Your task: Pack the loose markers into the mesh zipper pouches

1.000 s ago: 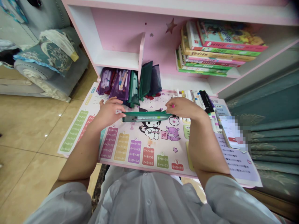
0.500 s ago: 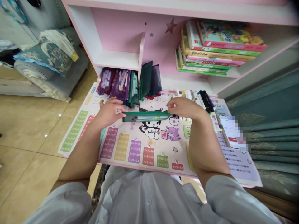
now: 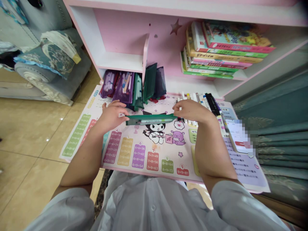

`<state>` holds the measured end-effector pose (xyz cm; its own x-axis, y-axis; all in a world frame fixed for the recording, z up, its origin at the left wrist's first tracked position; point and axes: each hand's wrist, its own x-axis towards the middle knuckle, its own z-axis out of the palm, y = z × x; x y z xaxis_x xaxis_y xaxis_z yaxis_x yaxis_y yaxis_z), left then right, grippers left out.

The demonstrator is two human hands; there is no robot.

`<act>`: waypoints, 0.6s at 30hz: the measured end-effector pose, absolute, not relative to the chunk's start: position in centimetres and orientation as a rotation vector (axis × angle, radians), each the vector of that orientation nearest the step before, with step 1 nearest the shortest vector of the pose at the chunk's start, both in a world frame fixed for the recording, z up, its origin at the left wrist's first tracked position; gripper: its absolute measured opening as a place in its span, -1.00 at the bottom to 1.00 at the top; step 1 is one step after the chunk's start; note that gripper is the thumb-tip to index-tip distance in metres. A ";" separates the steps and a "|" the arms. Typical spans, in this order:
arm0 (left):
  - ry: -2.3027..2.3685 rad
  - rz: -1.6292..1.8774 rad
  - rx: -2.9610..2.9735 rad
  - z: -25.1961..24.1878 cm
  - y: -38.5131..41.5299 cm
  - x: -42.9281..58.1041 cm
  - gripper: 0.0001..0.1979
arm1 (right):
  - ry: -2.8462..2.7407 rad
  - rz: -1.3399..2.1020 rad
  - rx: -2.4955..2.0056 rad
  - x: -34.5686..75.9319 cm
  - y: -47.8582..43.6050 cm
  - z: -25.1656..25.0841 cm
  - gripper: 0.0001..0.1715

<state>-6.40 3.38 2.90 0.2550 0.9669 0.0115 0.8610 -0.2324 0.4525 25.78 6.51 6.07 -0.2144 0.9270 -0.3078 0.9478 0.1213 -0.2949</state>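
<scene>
A long green zip pouch (image 3: 150,119) with pens inside stands on edge above the printed desk mat (image 3: 134,150). My left hand (image 3: 112,115) is closed on its left end. My right hand (image 3: 191,110) pinches its right end, with a small pink thing showing at the fingertips. Behind the pouch, purple and dark green pouches (image 3: 131,85) filled with pens lean under the small pink shelf.
A row of markers (image 3: 207,102) lies right of my right hand. A phone (image 3: 239,136) rests on a lilac sheet at the right. Stacked books (image 3: 221,51) fill the right shelf. A sofa with cushions (image 3: 45,61) stands at the left, a green curtain on the right.
My right hand shifted slightly up and back along the pouch's right end; the pouch and my left hand stay almost still.
</scene>
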 end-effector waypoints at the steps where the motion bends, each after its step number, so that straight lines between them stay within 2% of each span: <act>1: 1.673 0.414 2.181 2.9 3.4 -6.4 -0.98 | 2.319 -0.667 1.937 25.8 6.5 6.1 -0.90; 18: 1.694 0.410 2.193 3.0 3.5 -6.6 -0.98 | 2.330 -0.643 1.963 26.6 6.9 6.1 -0.85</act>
<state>-6.55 3.46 2.99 0.2482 0.9685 0.0207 0.8707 -0.2324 0.4333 26.56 6.86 6.06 -0.2052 0.9375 -0.2810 0.9489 0.1202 -0.2918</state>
